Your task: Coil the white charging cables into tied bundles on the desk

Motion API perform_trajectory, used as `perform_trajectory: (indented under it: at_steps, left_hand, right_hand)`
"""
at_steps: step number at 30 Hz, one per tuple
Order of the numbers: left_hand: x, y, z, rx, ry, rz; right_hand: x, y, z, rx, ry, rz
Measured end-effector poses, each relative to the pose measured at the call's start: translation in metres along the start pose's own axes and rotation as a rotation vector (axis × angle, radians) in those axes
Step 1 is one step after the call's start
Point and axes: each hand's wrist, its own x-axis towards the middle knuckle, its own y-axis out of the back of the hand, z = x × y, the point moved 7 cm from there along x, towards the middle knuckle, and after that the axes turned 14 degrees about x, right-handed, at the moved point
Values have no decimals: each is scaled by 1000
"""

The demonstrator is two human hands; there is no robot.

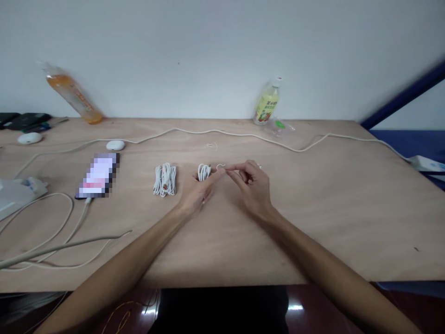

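Note:
My left hand (196, 190) is closed around a coiled white cable (204, 172), whose loops show above the thumb. A short, thin white tie (220, 166) curls up between the fingertips of both hands. My right hand (252, 185) pinches at its end with thumb and forefinger, close to the left thumb. A small white piece (259, 166) shows just behind the right hand, mostly hidden. Left of my left hand lie bundled white cables (165, 180). Another thin white tie (212, 145) rests on the table beyond my hands.
On the wooden table (333, 222), a lit phone (98, 176) is plugged into a cable at left, near white earbud cases (115, 145). An orange bottle (74, 96) and a yellow-green bottle (267, 103) lean against the wall. A long white cord (215, 132) crosses the back.

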Motion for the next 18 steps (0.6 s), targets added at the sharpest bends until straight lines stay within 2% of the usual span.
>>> perform_trajectory:
  at_steps: [6, 13, 18]
  left_hand:
    - [-4, 0, -2, 85, -46, 32]
    - [1, 6, 0, 162, -106, 81]
    - [1, 9, 1, 250, -150, 106]
  right_hand:
    - [0, -4, -11, 21, 43, -41]
    - [2, -4, -8, 32, 16, -52]
    - [2, -5, -10, 26, 62, -74]
